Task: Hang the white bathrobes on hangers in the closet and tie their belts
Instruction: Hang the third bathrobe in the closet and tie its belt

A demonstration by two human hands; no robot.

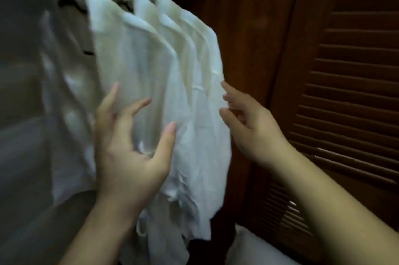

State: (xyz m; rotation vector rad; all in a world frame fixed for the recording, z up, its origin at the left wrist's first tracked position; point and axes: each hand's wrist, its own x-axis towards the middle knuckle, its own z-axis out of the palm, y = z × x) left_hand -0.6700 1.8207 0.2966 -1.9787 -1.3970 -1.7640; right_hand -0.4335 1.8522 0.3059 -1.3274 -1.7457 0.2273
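Both hands, left (129, 148) and right (252, 126), spread loose, flank hanging bathrobes (151, 70); louvred door (345, 92) seemingly close beside.

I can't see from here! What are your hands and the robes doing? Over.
Both hands open: left hand, right hand. White robes hanging, fingers at the cloth. Nothing in the way.

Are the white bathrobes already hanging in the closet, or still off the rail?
Hanging. The white bathrobes drape side by side from their shoulders at the top. The hangers themselves are too blurred to make out.
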